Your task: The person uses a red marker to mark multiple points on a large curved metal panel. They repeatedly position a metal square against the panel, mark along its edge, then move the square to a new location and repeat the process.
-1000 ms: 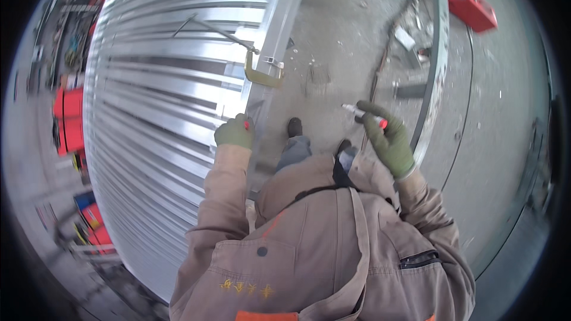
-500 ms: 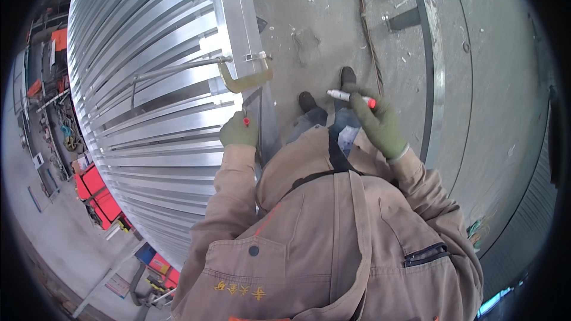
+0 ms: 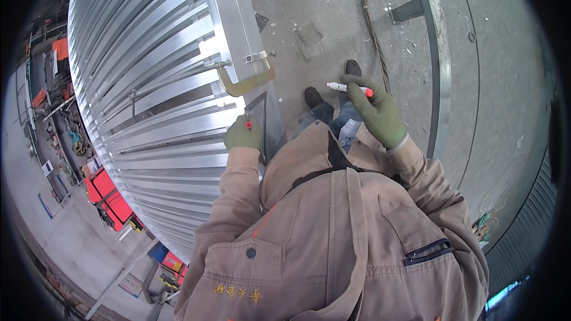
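Observation:
My right hand (image 3: 383,120), in a green glove, grips a white marker (image 3: 343,87) with a red back end. Its tip is uncovered and points left, over the floor near my shoes. In my left hand (image 3: 242,137), also gloved in green, a small red marker cap (image 3: 248,125) shows between closed fingers. That hand is at the edge of a large stack of shiny ribbed metal profiles (image 3: 160,159). Just beyond it, a yellowish C-clamp (image 3: 247,87) with a long screw is fixed across the flat metal beam (image 3: 232,18) along the stack's edge.
A dark cable (image 3: 370,30) runs along the concrete floor ahead of my shoes (image 3: 352,68). Farther right stands a long metal frame bar (image 3: 440,65) with a short side leg. Red cases (image 3: 110,196) and tools lie beyond the stack at left.
My view has shifted slightly. My right hand has drawn up a little with the marker still in it, and my left hand stays by the stack with the cap.

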{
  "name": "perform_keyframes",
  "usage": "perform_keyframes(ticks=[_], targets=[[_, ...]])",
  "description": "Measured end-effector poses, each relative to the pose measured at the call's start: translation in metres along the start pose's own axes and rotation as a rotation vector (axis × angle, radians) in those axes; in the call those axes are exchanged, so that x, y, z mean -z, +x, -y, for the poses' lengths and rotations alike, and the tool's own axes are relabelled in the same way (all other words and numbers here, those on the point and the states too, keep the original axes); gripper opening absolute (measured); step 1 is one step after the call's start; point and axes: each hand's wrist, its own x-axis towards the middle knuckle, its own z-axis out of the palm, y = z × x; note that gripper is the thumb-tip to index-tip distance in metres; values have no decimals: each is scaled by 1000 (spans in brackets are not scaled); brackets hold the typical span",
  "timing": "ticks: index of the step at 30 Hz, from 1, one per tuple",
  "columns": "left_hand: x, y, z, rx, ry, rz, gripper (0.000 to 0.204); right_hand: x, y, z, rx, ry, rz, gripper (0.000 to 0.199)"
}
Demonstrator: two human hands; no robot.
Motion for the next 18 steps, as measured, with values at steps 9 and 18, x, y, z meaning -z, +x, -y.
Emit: perform_keyframes(ticks=[9, 18], targets=[[-3, 0, 1, -11, -16, -23, 41, -4, 4, -21, -33, 2, -12, 41], [-7, 3, 9, -30, -60, -21, 47, -7, 5, -24, -48, 18, -13, 41]])
